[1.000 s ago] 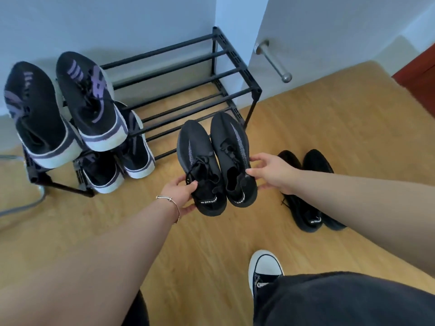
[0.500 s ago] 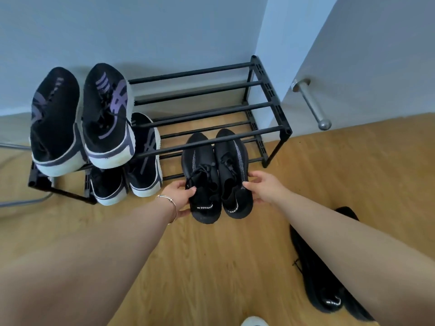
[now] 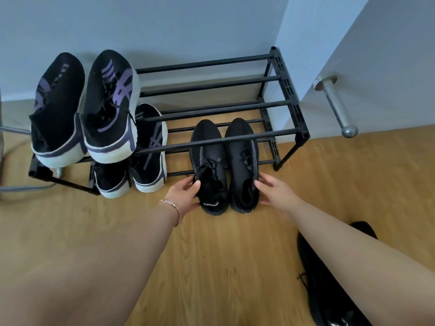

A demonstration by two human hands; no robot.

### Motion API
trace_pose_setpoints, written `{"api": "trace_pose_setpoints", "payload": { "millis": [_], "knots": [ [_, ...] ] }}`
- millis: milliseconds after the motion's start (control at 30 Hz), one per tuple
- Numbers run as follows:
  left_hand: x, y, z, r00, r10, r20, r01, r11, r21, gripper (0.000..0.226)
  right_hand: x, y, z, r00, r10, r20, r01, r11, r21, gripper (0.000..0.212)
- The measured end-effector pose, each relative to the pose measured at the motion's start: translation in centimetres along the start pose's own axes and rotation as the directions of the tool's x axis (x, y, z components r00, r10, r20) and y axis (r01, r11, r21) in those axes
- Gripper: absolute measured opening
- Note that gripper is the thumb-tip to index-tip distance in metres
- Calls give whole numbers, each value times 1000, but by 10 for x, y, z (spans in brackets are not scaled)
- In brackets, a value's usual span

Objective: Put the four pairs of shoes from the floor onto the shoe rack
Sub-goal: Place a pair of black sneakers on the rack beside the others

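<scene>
Black pair (image 3: 223, 165) slid onto lower shelf (image 3: 266, 162), fingers (image 3: 195, 184) flanking heels

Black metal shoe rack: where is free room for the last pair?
Free: the black metal shoe rack's top shelf, between the purple-striped black sneakers and its right end. Crowded: the lower shelf, holding white-soled black sneakers and the plain black knit shoes both hands grip.

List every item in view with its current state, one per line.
Shoe rack: upright against the wall, partly filled.
Purple-striped pair: on the top tier, left.
Second striped pair: on the lower tier, left.
All-black pair: toes under the top bar, heels held.
Left hand: gripping the left shoe's heel.
Right hand: gripping the right shoe's heel.
Black shoes: on the floor, right.
</scene>
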State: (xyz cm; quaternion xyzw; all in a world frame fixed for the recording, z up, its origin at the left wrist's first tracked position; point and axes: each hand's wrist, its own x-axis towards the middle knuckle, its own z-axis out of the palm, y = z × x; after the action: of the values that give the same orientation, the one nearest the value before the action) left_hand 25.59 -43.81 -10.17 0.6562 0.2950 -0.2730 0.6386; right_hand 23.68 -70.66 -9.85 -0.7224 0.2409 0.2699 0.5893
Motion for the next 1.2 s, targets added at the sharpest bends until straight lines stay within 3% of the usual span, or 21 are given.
{"api": "trace_pose_setpoints", "payload": {
  "millis": [167,367,600,833,933,1200],
  "knots": [
    [-4,-12,-2,1000,-9,7,9,1000,0,59,-4,23,4,1000,14,8,-15,989,149,60],
    [-5,-38,-1,991,-132,-26,134,989,61,70,-13,49,11,998,48,-35,-47,998,38,67],
    [1,-37,10,986,-131,-105,143,983,115,58,-5,41,15,994,60,-96,-63,998,-30,56],
    [-1,-26,13,982,-180,-55,175,981,-87,49,0,30,8,985,124,-118,-82,946,313,45],
    [1,-9,14,987,-150,-50,142,979,-148,36,7,16,5,985,107,-138,-57,944,326,45],
    [29,24,19,986,-114,-124,95,985,-147,44,37,-24,6,978,37,-207,19,965,262,42]
  ]
}}
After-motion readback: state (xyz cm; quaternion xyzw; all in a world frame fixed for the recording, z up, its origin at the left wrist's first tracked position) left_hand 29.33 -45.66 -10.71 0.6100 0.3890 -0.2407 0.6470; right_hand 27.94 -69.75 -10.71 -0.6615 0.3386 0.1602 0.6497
